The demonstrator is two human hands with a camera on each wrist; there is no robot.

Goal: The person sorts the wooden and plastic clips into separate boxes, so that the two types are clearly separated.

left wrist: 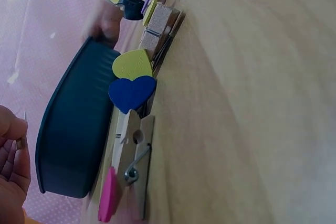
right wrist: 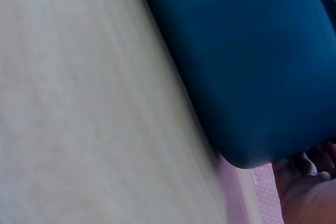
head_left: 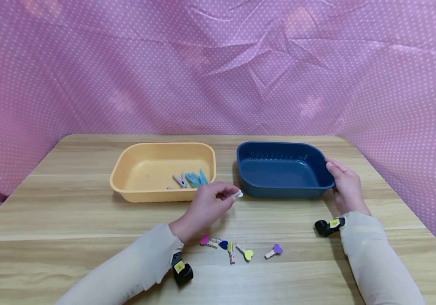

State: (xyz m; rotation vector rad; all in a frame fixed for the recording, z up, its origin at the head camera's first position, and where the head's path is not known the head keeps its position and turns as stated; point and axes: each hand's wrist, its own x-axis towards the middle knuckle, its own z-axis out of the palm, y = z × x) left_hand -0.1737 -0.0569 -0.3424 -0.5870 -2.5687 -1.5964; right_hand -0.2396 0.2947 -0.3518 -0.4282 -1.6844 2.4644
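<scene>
My left hand [head_left: 211, 202] pinches a small clothespin with a white top [head_left: 238, 194] between thumb and fingers, in the gap between the two bins. With thumb over the rim, my right hand [head_left: 347, 186] grips the right end of the dark blue bin [head_left: 284, 192]; the right wrist view has this bin's outer wall [right wrist: 252, 66] close up. Below the left hand, several small wooden clothespins lie on the table, topped with hearts: a pink heart [head_left: 204, 240], a dark blue heart [head_left: 223, 245], a yellow heart [head_left: 248, 254], another yellow one and a purple heart [head_left: 277, 249].
A yellow bin [head_left: 156, 196] stands left of the blue one, just behind the left hand. Inside it lie light blue clothespins [head_left: 196, 178] and a greyish purple clothespin [head_left: 180, 181]. Pink dotted cloth [head_left: 218, 93] hangs around the wooden table [head_left: 69, 212].
</scene>
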